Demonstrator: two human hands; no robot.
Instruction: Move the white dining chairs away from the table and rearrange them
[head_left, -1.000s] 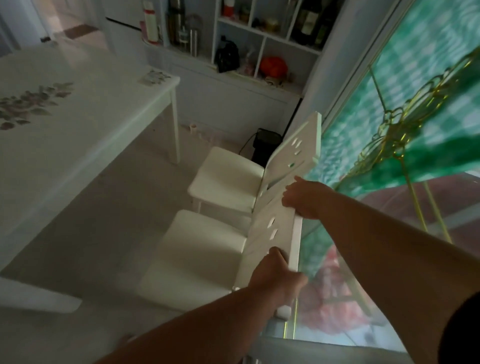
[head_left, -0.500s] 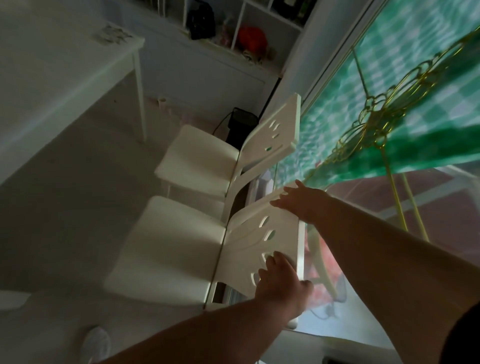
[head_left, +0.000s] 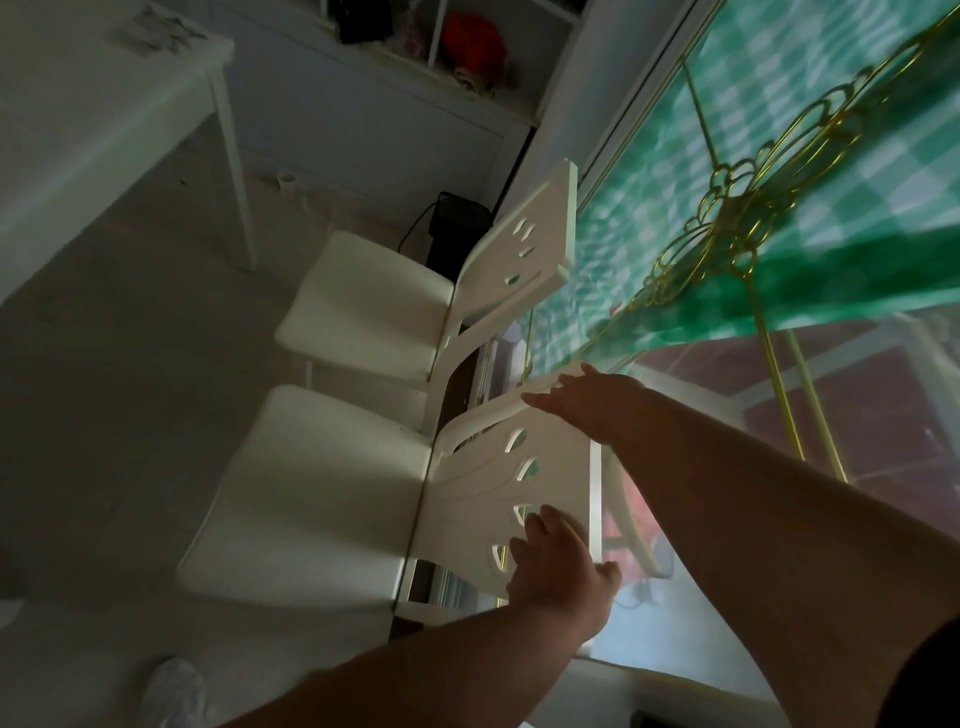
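Two white dining chairs stand side by side with their backs to the glass door on the right. The near chair (head_left: 311, 493) has its carved backrest (head_left: 550, 467) under both my hands. My left hand (head_left: 558, 566) holds the backrest's near top corner, fingers on the front face and thumb over the edge. My right hand (head_left: 587, 400) lies on the far top corner with its fingers stretched out flat, not curled round it. The far chair (head_left: 363, 306) stands just beyond, untouched. The white dining table (head_left: 104, 104) is at the upper left, apart from both chairs.
A glass door with gold trim and a green chequered cloth (head_left: 753, 182) runs close behind the chair backs. A white shelf unit (head_left: 389, 119) lines the back wall, with a black box (head_left: 457, 218) on the floor beside it. My shoe (head_left: 171, 691) shows at the bottom left. Open floor lies between table and chairs.
The near chair's back has come to rest beside the glass, in line with the far chair. My right hand's fingers have straightened from a grip, and my left hand has shifted onto the front face.
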